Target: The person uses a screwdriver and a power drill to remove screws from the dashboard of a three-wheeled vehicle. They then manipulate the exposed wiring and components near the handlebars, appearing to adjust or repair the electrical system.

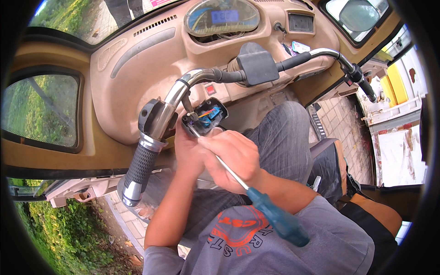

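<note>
An opened black handlebar switch housing (221, 106) shows blue, orange and purple wires (210, 115) inside it. My left hand (185, 149) is closed on this housing from below, its fingers partly hidden behind it. In my right hand (236, 153) is a long screwdriver (277, 215) with a dark teal handle, gripped by its metal shaft. The shaft's tip points into the near left part of the housing; whether it touches a screw or a wire is too small to tell. Just left of the housing runs the chrome handlebar (176, 94) with a black ribbed grip (140, 162).
Ahead is a beige dashboard (151, 68) with a lit instrument display (223, 17) and a key in the ignition (279, 28). The handlebar's black centre cover (257, 64) stands beyond my hands. My jeans-clad knee (284, 133) rises at the right. Side windows (41, 107) flank the cab.
</note>
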`<control>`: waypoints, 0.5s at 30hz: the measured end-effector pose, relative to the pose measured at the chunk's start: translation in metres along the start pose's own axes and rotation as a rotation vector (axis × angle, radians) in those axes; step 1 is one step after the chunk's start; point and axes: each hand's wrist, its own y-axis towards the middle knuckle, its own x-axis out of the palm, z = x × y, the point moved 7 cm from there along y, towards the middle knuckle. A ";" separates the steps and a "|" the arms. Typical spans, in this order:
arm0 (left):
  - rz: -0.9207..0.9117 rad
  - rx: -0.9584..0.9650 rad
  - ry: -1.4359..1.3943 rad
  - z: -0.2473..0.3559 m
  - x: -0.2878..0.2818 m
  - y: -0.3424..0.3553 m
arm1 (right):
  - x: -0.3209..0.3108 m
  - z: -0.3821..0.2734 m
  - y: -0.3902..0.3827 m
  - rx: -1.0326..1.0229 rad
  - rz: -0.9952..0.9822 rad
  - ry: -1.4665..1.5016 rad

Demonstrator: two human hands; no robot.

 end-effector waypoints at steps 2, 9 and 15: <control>-0.036 -0.046 0.020 0.002 -0.001 0.002 | -0.010 0.002 -0.003 0.020 -0.011 0.028; -0.093 -0.057 -0.054 0.003 0.004 0.003 | -0.029 0.043 -0.004 0.399 -0.077 0.267; -0.116 -0.053 -0.060 0.005 0.004 0.004 | -0.024 0.045 -0.001 0.446 -0.100 0.282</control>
